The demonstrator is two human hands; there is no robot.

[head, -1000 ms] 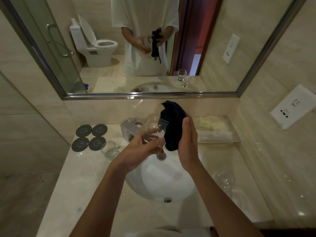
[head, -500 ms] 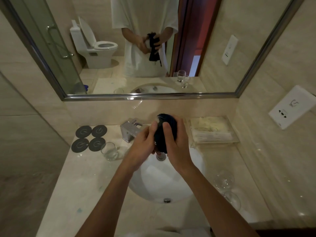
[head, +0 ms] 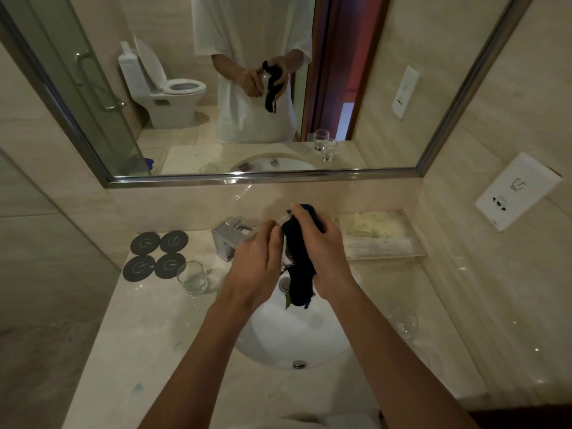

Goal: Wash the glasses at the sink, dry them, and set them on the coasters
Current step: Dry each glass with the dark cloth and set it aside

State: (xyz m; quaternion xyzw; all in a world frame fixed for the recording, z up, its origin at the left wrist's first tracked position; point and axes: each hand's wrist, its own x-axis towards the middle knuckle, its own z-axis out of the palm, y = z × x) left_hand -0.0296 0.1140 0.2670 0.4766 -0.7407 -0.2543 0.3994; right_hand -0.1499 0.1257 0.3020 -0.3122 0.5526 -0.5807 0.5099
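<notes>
Left hand (head: pixel 257 261) and right hand (head: pixel 322 252) grip glass (head: pixel 286 258), cloth (head: pixel 298 274).

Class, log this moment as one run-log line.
step: drying | left hand: holds glass | right hand: wraps cloth round it | over sink | coasters: bare | tumbler: beside them

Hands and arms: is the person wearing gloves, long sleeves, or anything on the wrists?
No. The left hand and right hand are bare, with no gloves, rings, watch or bands visible. Both forearms are uncovered. The mirror shows a loose white short-sleeved top ending above the elbows.
</notes>
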